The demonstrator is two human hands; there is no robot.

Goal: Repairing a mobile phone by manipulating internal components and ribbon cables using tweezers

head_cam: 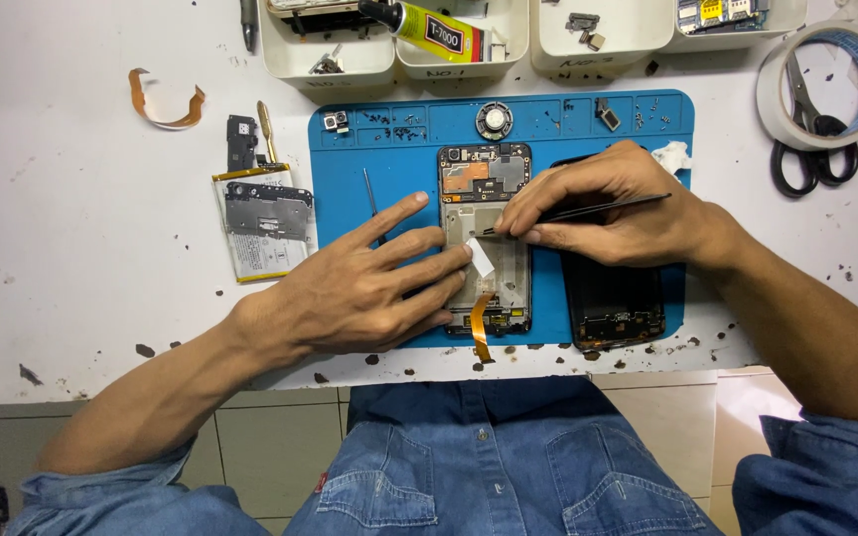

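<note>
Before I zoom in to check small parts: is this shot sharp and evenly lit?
Head view: bright, even light, soft shadow under the left hand; opened phone and tweezers in the right hand look sharp; slight wide-angle bend at the table edges; no strong glare.

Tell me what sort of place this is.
Most likely a phone repair bench: an opened phone lies on a blue work mat, the right hand works tweezers over it, and parts trays line the back edge.
</note>
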